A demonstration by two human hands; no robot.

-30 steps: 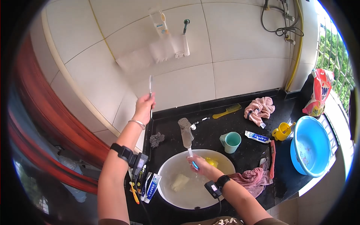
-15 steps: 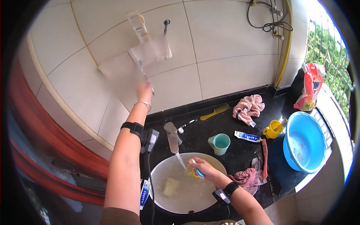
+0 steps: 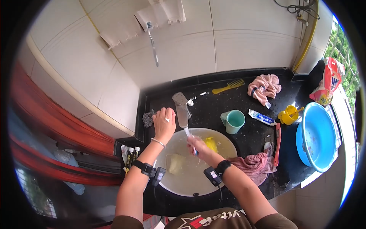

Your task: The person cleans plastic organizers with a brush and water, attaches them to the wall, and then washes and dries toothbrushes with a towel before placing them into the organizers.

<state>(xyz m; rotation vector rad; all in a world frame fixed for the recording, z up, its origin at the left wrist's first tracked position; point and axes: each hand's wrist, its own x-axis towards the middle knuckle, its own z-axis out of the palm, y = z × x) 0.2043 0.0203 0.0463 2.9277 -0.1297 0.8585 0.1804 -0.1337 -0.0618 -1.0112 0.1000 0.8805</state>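
My left hand (image 3: pixel 164 124) is beside the grey faucet (image 3: pixel 180 107), back up, fingers loosely bent and apart, nothing visible in them. My right hand (image 3: pixel 201 148) is closed over the white oval basin (image 3: pixel 231 147), by the faucet's stream. A blue end shows at its fingers; the rest of what it holds is hidden. In the cloudy water lie a yellow item (image 3: pixel 210 144) and a pale yellowish block (image 3: pixel 175 163). A toothbrush (image 3: pixel 153 47) hangs from the white wall holder (image 3: pixel 160 14).
Right of the basin are a green mug (image 3: pixel 234 121), toothpaste tube (image 3: pixel 262 117), yellow cup (image 3: pixel 288 115), red-pink handle (image 3: pixel 277 145), pink cloths (image 3: pixel 249 168) and a blue tub (image 3: pixel 316 137). A yellow comb (image 3: pixel 228 86) lies along the wall. Tubes (image 3: pixel 131 154) stand at left.
My left hand has let go of the toothbrush at the wall holder and come down beside the faucet. The yellow item at my right hand now lies in the basin. The view has tilted down.
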